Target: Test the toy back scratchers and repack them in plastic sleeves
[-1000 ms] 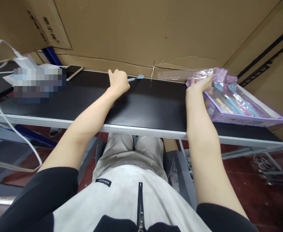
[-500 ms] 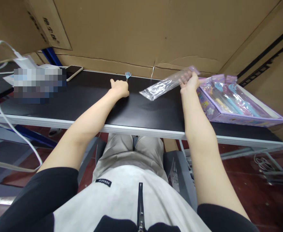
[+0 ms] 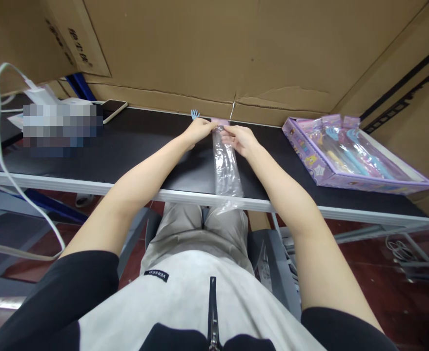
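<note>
A clear plastic bag (image 3: 227, 168) with a pinkish top strip hangs between my hands, its lower end reaching past the table's front edge. My left hand (image 3: 198, 132) pinches the bag's top on the left side. With thumb and fingertips, my right hand (image 3: 241, 140) grips the same top on the right. Just behind my left hand shows the small light-blue claw head (image 3: 194, 114) of what looks like a back scratcher; the rest of it is hidden by that hand, and I cannot tell whether the hand touches it.
On the right of the black table (image 3: 137, 141) stands a purple display box (image 3: 378, 184) holding several bagged claw-headed sticks. A phone (image 3: 113, 110) lies at the back left, near a white cable (image 3: 2, 161) and a blurred-out item. Cardboard walls (image 3: 185, 53) close off the back.
My right hand has brought the bag left from near the box to the middle, and the bag now hangs toward me. My left hand has moved right and taken hold of its top.
</note>
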`<state>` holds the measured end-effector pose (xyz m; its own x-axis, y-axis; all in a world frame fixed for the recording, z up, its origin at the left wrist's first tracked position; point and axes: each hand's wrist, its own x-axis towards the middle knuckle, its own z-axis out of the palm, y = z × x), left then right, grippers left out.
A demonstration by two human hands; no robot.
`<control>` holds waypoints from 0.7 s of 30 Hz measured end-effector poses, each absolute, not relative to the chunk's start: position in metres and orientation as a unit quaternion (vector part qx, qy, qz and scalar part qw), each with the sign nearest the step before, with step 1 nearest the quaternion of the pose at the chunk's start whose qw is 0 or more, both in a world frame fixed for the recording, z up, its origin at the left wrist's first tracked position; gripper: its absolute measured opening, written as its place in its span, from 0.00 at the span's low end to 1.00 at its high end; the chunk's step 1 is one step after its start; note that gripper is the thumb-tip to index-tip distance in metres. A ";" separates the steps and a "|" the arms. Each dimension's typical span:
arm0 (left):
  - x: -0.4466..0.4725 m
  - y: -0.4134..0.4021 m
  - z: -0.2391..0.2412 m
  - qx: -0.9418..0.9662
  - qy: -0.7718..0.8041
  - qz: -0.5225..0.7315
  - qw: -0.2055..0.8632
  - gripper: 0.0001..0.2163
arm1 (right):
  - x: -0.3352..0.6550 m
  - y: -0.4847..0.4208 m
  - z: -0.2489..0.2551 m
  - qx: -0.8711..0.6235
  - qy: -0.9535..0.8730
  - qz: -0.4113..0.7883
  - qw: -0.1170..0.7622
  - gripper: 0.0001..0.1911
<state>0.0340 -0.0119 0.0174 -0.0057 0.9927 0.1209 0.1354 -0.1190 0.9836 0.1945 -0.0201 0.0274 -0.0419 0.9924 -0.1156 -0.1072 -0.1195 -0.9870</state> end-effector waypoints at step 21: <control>0.051 0.027 0.019 0.405 0.503 0.570 0.508 0.07 | 0.191 0.017 0.031 -0.463 -0.579 0.433 0.513 0.06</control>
